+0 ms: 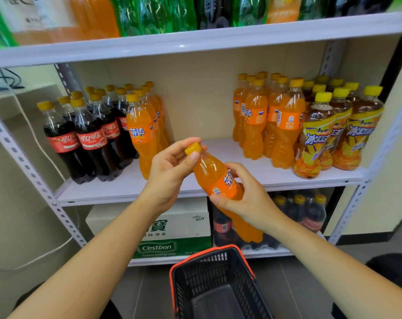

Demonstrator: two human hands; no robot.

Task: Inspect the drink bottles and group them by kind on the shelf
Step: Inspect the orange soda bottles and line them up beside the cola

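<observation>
Head camera view: a person holds one orange soda bottle (215, 178) tilted in the air just in front of the middle shelf (218, 146). The left hand (170, 171) pinches its yellow cap (193, 148) between thumb and fingers. The right hand (246, 199) curls round the bottle's lower body. At the shelf's left end stand cola bottles (89, 139), with an orange soda row (142, 132) just beside them. Toward its right end an orange soda cluster (264, 116) touches iced tea bottles (340, 130). Below the shelf sit a water carton (172, 229) and a black basket (204, 252) with a red rim.
</observation>
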